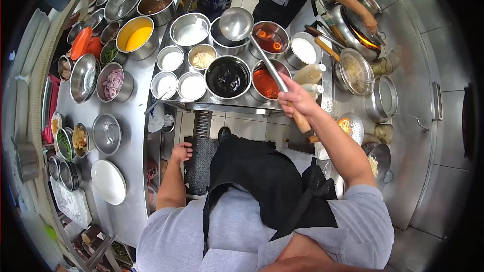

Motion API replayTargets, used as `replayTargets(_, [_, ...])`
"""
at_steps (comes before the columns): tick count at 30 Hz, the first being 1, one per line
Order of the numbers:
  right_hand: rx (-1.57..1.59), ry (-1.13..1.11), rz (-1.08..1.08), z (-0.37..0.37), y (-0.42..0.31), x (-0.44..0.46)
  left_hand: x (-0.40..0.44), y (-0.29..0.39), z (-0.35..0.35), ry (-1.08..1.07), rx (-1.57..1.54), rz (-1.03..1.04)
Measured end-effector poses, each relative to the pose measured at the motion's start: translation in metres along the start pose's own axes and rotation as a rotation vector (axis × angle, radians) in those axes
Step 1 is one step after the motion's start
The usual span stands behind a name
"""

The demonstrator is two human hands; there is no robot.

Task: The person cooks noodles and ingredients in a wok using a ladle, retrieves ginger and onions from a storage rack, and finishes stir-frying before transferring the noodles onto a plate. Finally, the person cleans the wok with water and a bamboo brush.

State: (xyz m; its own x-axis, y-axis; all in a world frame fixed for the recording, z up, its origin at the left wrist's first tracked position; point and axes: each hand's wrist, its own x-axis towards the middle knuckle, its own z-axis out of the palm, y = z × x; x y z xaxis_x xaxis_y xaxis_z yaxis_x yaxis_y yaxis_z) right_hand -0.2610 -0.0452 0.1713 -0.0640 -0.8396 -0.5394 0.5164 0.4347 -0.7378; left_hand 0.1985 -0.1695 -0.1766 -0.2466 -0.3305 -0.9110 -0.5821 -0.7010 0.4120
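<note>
My right hand is wrapped round the wooden handle of a long metal ladle. The ladle's round bowl hangs over a steel pot at the back of the seasoning table. Beneath its shaft stand a pot of red chili oil and a pot of reddish liquid. Just left of these is a pot of dark sauce. My left hand hangs beside the left counter, its fingers slightly curled and apart, with nothing in them.
Bowls of white powder, a pot of yellow liquid, sliced onions and a white plate occupy the tables. At right are a strainer and noodles in a pan. Another person's hand is beside a flaming wok.
</note>
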Motion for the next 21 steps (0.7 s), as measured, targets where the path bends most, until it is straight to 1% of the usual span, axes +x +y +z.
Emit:
replayTargets(2, [-0.397,0.183,-0.022,0.005,0.001,0.026,0.003,-0.025,-0.015,-0.008,-0.054,-0.059])
replayTargets(3, [-0.509,0.204,-0.039,-0.003,0.006,0.037,0.001,-0.037,-0.018,-0.011,-0.059,-0.066])
replayTargets(4, [-0.511,0.205,-0.031,0.003,0.002,0.04,-0.001,-0.048,-0.021,0.01,-0.068,-0.114])
replayTargets(5, [-0.665,0.244,-0.019,0.009,-0.005,0.041,-0.001,-0.057,-0.022,0.03,-0.076,-0.16])
replayTargets(6, [-0.82,0.282,-0.007,0.013,-0.01,0.043,-0.001,-0.063,-0.024,0.026,-0.079,-0.162])
replayTargets(8, [-0.826,0.277,0.006,0.013,-0.013,0.048,0.001,-0.072,-0.026,-0.054,-0.129,-0.246])
replayTargets(9, [-0.796,0.274,0.035,0.017,-0.018,0.048,0.001,-0.074,-0.021,-0.034,-0.072,-0.225])
replayTargets(11, [-0.763,0.276,0.062,0.018,-0.022,0.05,0.01,-0.066,-0.018,-0.046,-0.057,-0.209])
replayTargets(13, [-0.517,0.226,0.131,0.012,-0.027,0.052,0.014,-0.044,-0.011,-0.052,-0.013,-0.174])
replayTargets(14, [-0.515,0.232,0.129,0.012,-0.029,0.05,0.016,-0.03,-0.008,-0.055,-0.009,-0.171])
replayTargets(16, [-0.231,0.171,0.113,0.012,-0.035,0.044,0.021,-0.003,-0.004,-0.051,-0.018,-0.073])
replayTargets(17, [-0.161,0.106,0.077,-0.004,-0.028,0.045,0.022,0.009,-0.003,-0.053,-0.028,-0.031])
replayTargets(21, [-0.165,0.119,0.041,0.019,-0.047,0.014,0.034,0.038,0.0,-0.05,-0.037,0.049])
